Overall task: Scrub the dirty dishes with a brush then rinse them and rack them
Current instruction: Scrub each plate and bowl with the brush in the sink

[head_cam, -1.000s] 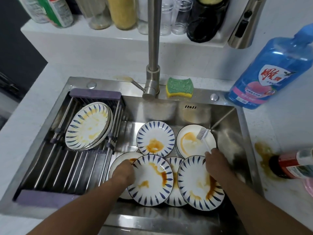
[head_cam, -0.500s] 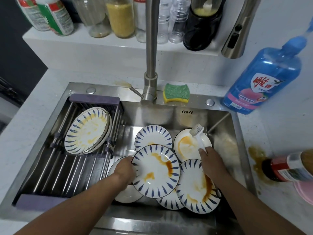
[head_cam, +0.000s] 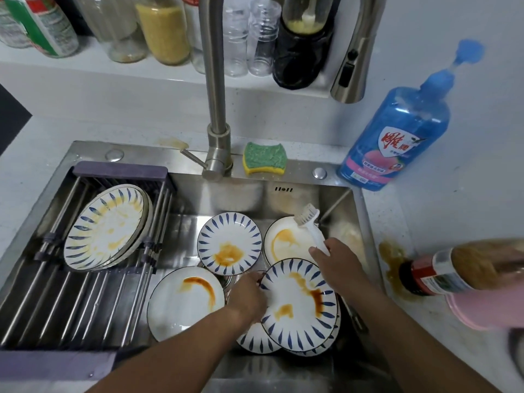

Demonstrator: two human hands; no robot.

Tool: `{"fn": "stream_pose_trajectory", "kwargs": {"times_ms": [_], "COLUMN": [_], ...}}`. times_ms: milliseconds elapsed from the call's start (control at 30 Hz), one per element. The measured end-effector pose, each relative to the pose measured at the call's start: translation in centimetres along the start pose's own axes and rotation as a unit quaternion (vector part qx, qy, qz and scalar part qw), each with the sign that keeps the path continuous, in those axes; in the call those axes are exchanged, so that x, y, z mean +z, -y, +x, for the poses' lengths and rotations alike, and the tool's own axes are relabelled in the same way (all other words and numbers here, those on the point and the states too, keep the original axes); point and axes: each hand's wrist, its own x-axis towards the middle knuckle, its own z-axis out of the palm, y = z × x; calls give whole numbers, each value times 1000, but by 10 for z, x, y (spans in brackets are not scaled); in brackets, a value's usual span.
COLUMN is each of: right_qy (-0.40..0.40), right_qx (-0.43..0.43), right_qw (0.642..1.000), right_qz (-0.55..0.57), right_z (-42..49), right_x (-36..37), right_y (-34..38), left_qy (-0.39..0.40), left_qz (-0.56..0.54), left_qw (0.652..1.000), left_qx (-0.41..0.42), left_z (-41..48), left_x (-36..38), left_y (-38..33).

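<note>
Think of the sink (head_cam: 283,194) as a clock, with the tap (head_cam: 215,80) at 12. Your left hand (head_cam: 249,296) grips the top plate (head_cam: 300,304) by its rim, on the plate's own 9 o'clock side. That plate sits at about 5 o'clock in the sink, on a small pile of other plates (head_cam: 255,343). Your right hand (head_cam: 340,265) is wrapped round the handle of the white brush (head_cam: 312,226). The bristles point toward 1 o'clock, over a plain white plate (head_cam: 283,239). I cannot tell if they touch it.

The top plate is hard and stiff. It will not bend, but it can chip or break if it bangs on the steel or on another plate. It has brown sauce on it, so I think it will be slippery. Hold it by the rim, thumb on the face and fingers under, and grip it firmly. It may be a bit heavy for one hand, so lean its low edge on the pile while you scrub.

The brush is light. Its handle looks stiff and its bristles softer. Hold it by the handle so you can push hard.

A blue-rimmed plate (head_cam: 229,242) lies near 12 o'clock and a big white plate (head_cam: 184,302) at 7 o'clock. The rack (head_cam: 71,293) is at 9 o'clock, and the racked plates (head_cam: 107,225) have sauce on them too.
</note>
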Motion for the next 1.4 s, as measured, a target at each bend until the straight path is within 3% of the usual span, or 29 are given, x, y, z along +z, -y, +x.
{"fn": "stream_pose_trajectory", "kwargs": {"times_ms": [267, 433, 733, 833, 967, 1100, 1400], "right_qy": [48, 0, 11, 23, 35, 63, 47], "right_qx": [46, 50, 79, 91, 102, 115, 101], "right_qw": [997, 994, 996, 995, 994, 991, 994], "right_qz": [-31, -99, -48, -38, -18, -13, 4], "right_z": [-3, -4, -15, -18, -13, -5, -1], "right_x": [18, 35, 58, 61, 60, 57, 55], "right_y": [-32, -48, -58, -62, -63, -63, -61], "left_qy": [-23, -32, -59, 13, 175, 199, 223], "left_qz": [28, 38, 49, -23, -215, -280, -289], "left_qw": [999, 999, 997, 997, 945, 918, 918], "left_qx": [-5, -9, -7, -68, -173, -197, -156], "left_z": [4, 9, 5, 2, -5, 1, 16], "left_x": [17, 21, 16, 19, 27, 28, 6], "left_y": [-3, 2, 11, 17, 22, 28, 31]}}
